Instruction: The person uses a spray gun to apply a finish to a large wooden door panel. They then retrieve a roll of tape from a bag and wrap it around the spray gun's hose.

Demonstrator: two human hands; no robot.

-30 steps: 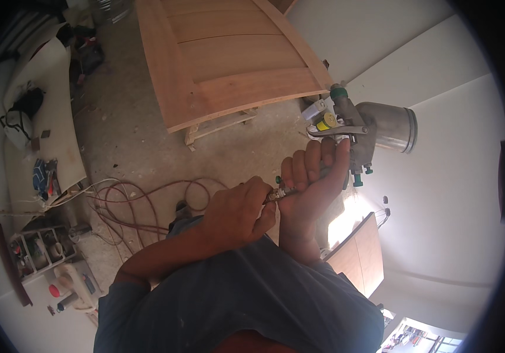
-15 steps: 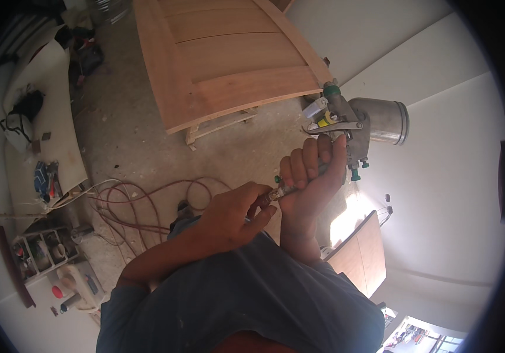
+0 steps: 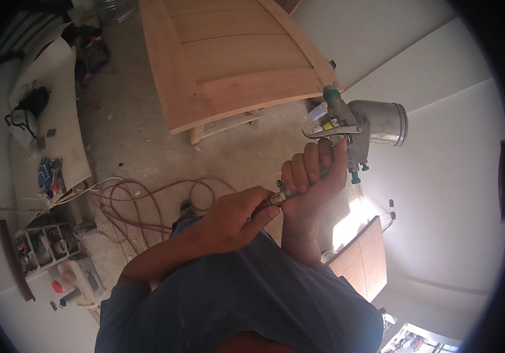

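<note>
In front of my chest I hold a metal spray gun (image 3: pixel 339 112) with green knobs and a silver cup pointing to the right. My right hand (image 3: pixel 311 182) is wrapped round its handle, below the long trigger lever. At the bottom of the handle a brass-coloured air hose fitting (image 3: pixel 275 200) shows. My left hand (image 3: pixel 239 216) pinches the hose end at this fitting, fingers and thumb closed round it. Most of the hose inside the left hand is hidden.
Ahead lies a wooden door panel (image 3: pixel 235 65) on a low wooden stand (image 3: pixel 227 126). A red hose (image 3: pixel 141 203) coils across the floor at left. A long board with tools (image 3: pixel 49 141) stands beyond it. Another wooden panel (image 3: pixel 361 259) leans near the white wall (image 3: pixel 440 176) at right.
Both hands keep their hold on the spray gun and hose fitting, with only a slight shift of the left fingers. The surroundings have moved slightly right in the view.
</note>
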